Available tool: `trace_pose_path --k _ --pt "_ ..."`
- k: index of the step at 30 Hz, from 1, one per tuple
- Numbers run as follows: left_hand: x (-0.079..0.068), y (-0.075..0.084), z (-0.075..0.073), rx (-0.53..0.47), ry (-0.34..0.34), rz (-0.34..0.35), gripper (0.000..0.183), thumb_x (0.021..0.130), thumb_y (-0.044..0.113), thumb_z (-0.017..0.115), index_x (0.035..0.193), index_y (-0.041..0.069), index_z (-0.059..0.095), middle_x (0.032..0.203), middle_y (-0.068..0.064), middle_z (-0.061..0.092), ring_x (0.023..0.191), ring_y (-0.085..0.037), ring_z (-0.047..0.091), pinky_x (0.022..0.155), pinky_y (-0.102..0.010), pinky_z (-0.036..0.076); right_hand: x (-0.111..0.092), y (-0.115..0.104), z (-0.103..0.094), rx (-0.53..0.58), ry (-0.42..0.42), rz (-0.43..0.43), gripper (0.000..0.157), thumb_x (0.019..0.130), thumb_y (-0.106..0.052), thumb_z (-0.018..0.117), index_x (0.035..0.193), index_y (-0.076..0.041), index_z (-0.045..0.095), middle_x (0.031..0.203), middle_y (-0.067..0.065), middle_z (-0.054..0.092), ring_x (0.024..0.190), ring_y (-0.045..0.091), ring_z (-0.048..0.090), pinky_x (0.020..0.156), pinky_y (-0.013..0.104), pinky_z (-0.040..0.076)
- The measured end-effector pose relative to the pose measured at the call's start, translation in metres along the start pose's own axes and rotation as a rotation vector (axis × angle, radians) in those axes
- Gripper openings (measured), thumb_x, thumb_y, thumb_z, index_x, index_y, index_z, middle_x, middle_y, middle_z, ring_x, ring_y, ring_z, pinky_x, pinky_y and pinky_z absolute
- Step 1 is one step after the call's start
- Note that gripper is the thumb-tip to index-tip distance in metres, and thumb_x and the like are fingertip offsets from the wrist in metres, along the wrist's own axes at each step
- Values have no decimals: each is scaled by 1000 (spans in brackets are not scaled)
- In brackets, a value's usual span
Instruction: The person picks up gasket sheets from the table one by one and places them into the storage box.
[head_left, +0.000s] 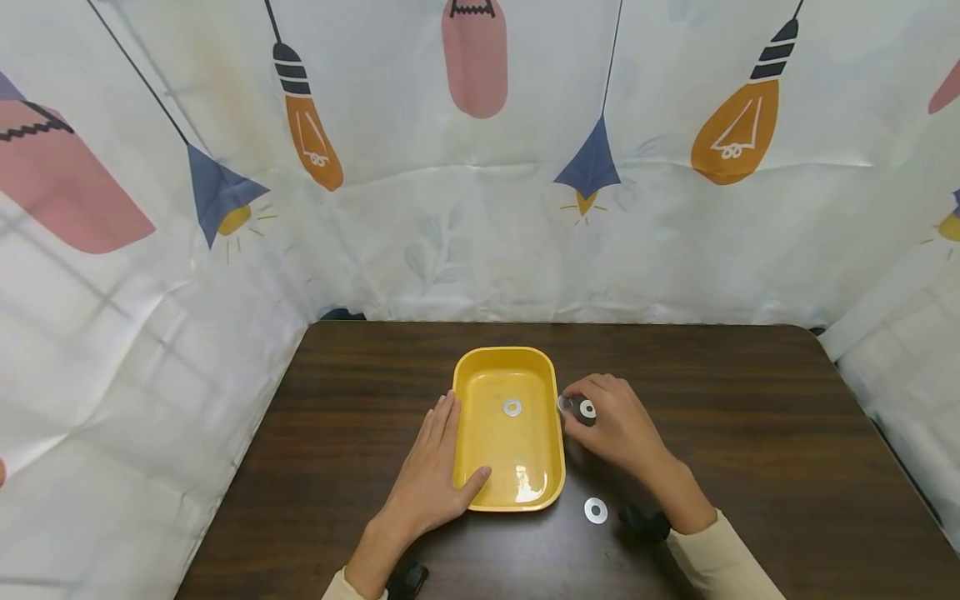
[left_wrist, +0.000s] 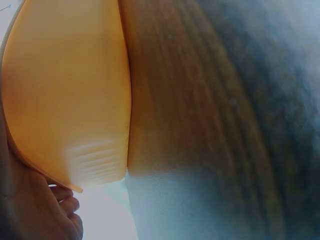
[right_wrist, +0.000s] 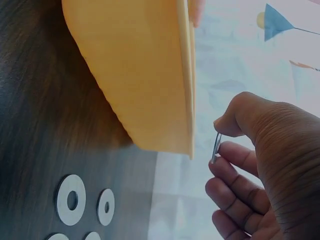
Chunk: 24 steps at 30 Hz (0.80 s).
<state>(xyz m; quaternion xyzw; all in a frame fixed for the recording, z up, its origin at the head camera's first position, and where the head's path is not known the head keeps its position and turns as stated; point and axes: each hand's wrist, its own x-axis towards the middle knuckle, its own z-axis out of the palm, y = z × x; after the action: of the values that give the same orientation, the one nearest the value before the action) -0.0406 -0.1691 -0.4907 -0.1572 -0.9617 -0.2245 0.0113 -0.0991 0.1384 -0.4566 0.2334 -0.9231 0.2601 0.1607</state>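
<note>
A yellow tray point(head_left: 510, 492) stands on the dark wooden table, with one metal washer point(head_left: 512, 407) lying inside it. Along the tray's left side lies my left hand point(head_left: 427, 475), fingers straight against the rim and thumb over the near left corner. Just off the right rim, my right hand point(head_left: 615, 421) pinches a thin metal washer point(right_wrist: 216, 147) between thumb and fingers, seen edge-on in the right wrist view. Under that hand another washer point(head_left: 588, 409) shows on the table. Nearer the front lies one more washer point(head_left: 596, 510).
In the right wrist view, several washers lie beside the tray, among them a large washer point(right_wrist: 71, 200) and a smaller-looking washer point(right_wrist: 106, 207). A white curtain point(head_left: 480, 233) printed with lamps hangs behind the table point(head_left: 750, 400) and along its sides.
</note>
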Motion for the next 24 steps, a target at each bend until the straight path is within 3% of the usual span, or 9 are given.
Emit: trace_pose_path --k 24 --pt "0 0 1 12 11 5 105 95 57 65 170 5 13 181 -5 7 169 -23 12 136 -51 20 30 -4 -2 51 -93 -10 22 86 -20 83 105 -10 78 103 4 79 97 24 70 94 49 57"
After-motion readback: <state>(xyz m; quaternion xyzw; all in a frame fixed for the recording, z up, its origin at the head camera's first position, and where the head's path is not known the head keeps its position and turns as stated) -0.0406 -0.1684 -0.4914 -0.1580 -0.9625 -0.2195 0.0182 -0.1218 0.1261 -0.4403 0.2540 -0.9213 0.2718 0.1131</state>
